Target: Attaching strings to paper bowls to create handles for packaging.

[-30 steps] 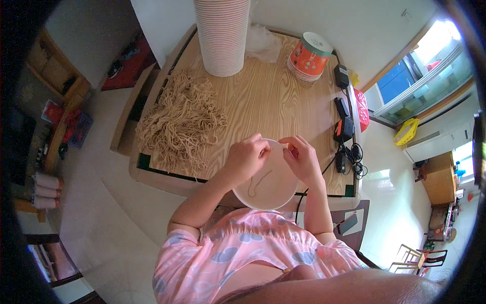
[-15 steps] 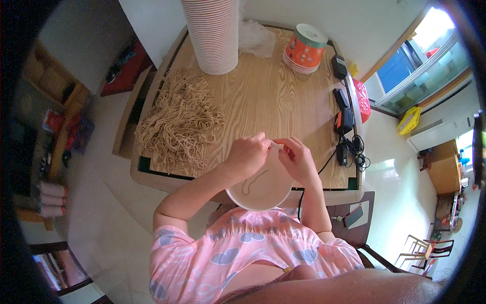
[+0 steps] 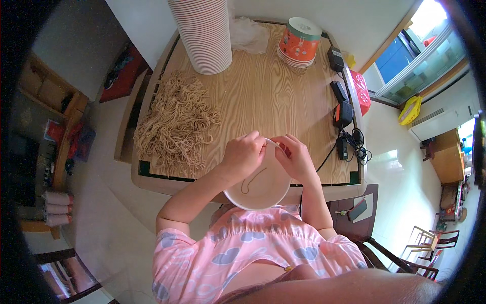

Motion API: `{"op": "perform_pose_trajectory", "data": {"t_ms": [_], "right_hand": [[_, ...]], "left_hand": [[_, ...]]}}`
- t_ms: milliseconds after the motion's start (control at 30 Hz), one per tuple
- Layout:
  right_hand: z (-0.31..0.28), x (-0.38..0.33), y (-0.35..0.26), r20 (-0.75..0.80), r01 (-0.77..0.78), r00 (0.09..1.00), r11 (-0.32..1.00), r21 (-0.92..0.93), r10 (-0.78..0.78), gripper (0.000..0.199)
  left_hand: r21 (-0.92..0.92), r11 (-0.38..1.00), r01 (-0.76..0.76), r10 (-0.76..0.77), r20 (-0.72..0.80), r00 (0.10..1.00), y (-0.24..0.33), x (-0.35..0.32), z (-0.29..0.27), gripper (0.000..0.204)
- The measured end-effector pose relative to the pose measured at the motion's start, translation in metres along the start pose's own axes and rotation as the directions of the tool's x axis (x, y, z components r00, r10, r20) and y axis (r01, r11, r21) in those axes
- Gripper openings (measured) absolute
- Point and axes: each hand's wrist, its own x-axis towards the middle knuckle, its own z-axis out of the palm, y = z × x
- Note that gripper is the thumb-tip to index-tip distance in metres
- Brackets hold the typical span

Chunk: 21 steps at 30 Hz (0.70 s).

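Observation:
I hold a white paper bucket (image 3: 271, 190) in front of my chest, its open mouth tilted up toward me. My left hand (image 3: 245, 153) is closed on its far rim. Beside it, my right hand (image 3: 295, 158) pinches the same rim, thumb inside, a small gap between the two hands. A thin tan cord (image 3: 245, 186) lies loose in a curve inside the bucket; its upper end runs toward my hands, where I cannot make out how it is fixed. Left of my hands, a heap of tan cords (image 3: 174, 121) is spread on the table.
A tall stack of white paper buckets (image 3: 203, 38) stands at the table's (image 3: 253, 86) far left. Several orange buckets (image 3: 297, 44) sit upside down at the far right, near crumpled clear plastic (image 3: 250, 35). Black adapters and cables (image 3: 344, 116) line the right edge. A phone (image 3: 357, 209) lies beyond my right elbow.
My view has shifted slightly. Both hands stay on the bucket's rim, and the fingers have moved a little; more of the rim shows between them.

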Motion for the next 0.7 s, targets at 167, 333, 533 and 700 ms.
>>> {"op": "perform_pose_trajectory", "data": {"t_ms": [167, 333, 533, 700], "right_hand": [[0.001, 0.0, 0.001, 0.005, 0.0, 1.0, 1.0, 0.005, 0.0, 0.023], [0.009, 0.007, 0.028, -0.02, -0.051, 0.998, 0.949, 0.311, 0.06, 0.02], [0.003, 0.019, 0.045, 0.29, -0.367, 0.925, 0.775, 0.515, 0.245, 0.023], [0.01, 0.025, 0.068, 0.33, -0.384, 0.92, 0.648, 0.658, 0.209, 0.019]], "left_hand": [[0.002, 1.0, -0.002, 0.002, -0.004, 1.0, 0.0, 0.0, 0.0, 0.007], [0.004, 1.0, -0.013, 0.013, -0.01, 1.0, 0.0, 0.0, 0.001, 0.008], [0.05, 0.998, -0.023, 0.023, 0.005, 1.0, -0.001, 0.0, 0.001, 0.008], [0.049, 0.999, -0.019, 0.019, 0.001, 1.0, 0.0, 0.002, 0.003, 0.009]]}}
